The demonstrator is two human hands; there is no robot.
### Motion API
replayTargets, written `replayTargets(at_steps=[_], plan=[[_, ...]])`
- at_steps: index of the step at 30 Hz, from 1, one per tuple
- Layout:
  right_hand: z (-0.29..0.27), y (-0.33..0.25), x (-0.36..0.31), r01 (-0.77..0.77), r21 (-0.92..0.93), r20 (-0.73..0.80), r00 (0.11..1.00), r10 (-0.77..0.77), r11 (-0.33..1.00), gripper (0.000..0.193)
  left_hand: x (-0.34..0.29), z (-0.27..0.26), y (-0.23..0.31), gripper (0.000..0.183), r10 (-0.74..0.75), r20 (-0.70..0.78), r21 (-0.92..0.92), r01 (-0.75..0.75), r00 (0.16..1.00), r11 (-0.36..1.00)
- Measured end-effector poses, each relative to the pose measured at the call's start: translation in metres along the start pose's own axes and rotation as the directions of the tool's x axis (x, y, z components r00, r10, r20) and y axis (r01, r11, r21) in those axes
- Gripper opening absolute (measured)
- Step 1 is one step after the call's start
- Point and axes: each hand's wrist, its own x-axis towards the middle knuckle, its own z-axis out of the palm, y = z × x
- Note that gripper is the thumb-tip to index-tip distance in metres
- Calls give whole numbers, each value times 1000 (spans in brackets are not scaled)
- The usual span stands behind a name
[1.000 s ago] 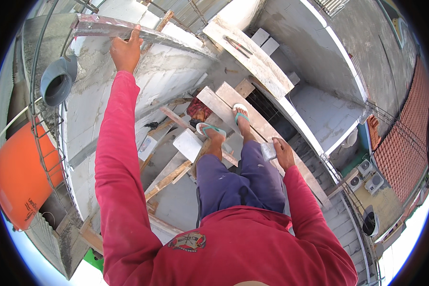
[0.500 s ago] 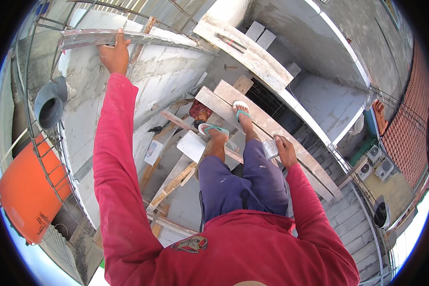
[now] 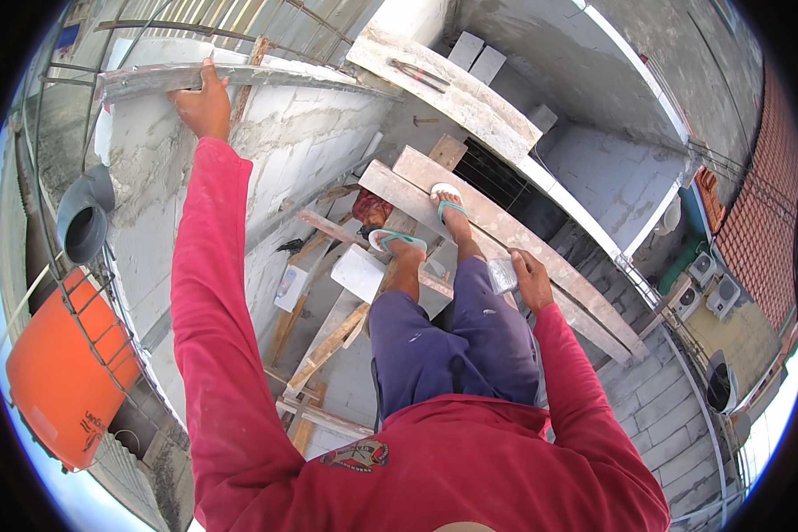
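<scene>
My left hand [image 3: 202, 102] reaches up and grips a long grey straightedge [image 3: 151, 82] lying along the top of a grey block wall [image 3: 275, 168]. My right hand [image 3: 530, 279] hangs by my thigh and holds a small flat grey tool [image 3: 502, 275], its exact kind unclear. I stand in sandals on wooden planks [image 3: 505, 239] that span a gap, my feet [image 3: 417, 239] set apart.
An orange container [image 3: 58, 372] and a grey pipe end [image 3: 84, 226] sit at the left behind steel rebar. Loose planks and a white block [image 3: 359, 270] lie below. Pliers [image 3: 421, 73] rest on a concrete ledge. Red tiled roof at the right.
My left hand has slid along the wall top with the straightedge as my view shifted. My right hand now shows the grey tool at my thigh.
</scene>
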Motion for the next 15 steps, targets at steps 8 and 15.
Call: replayTargets(at_steps=[8,15], plan=[[2,-3,-2,-44,17,3,999,44,999,49,4,8,17,78,3,17,-10,-2,1000,1000],[9,-14,1,-21,67,-3,1000,21,998,48,-21,12,31,74,85,16,-176,-81,996,981]])
